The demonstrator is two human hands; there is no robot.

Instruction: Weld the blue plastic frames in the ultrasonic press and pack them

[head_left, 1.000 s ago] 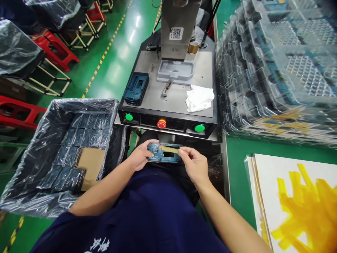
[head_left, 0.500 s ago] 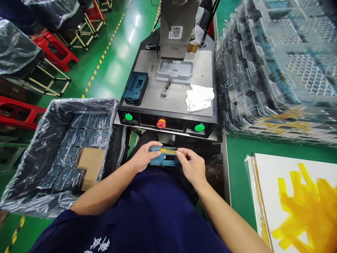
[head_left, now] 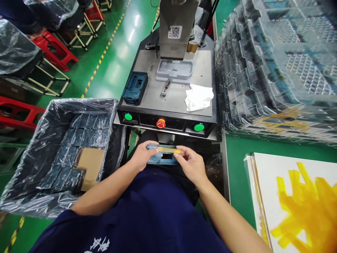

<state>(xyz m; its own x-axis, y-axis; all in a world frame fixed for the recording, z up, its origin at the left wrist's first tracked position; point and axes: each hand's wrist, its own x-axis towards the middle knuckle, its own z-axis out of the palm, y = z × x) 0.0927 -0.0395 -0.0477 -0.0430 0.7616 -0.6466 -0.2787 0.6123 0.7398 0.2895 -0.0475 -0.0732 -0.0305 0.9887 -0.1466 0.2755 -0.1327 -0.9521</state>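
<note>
Watching from afar, I see a blue plastic housing point(head_left: 165, 161) held at lap height, the left hand point(head_left: 143, 156) clamped on its left end, the right hand point(head_left: 191, 165) pinching a yellow tape strip point(head_left: 168, 150) along its far edge. Beyond lie a steel press plate point(head_left: 179, 102) bearing a second housing point(head_left: 135, 88) and a white cloth point(head_left: 198, 97); a plastic-lined bin point(head_left: 84, 101) stands left.

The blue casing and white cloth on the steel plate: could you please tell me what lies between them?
The head view shows a small metal bracket on the steel plate between the blue casing and the white cloth, below a grey fixture.
</note>
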